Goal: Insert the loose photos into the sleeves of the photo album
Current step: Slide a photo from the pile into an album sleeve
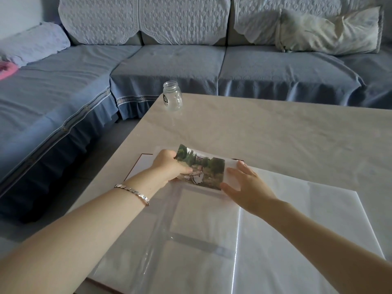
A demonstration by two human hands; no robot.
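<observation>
Silver-braceleted (133,190) at the left wrist, working over the album (297,219) lying open on the table (275,134). Gripping the photo (205,170) by its left edge with the left hand (167,166), fingers curled round it, holding it at the top of the left page. Pressing the right hand (248,187) flat, fingers straight, just beside the photo's right edge. Facing a glass jar (172,96) standing at the table's far corner, sofa (169,66) beyond.

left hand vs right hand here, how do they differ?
The left hand grips the photo by its left edge, fingers curled; the right hand lies flat, fingers straight, at the photo's right edge. The left wrist wears a bracelet; the right wrist is bare. Both are at the far end of the album.
</observation>
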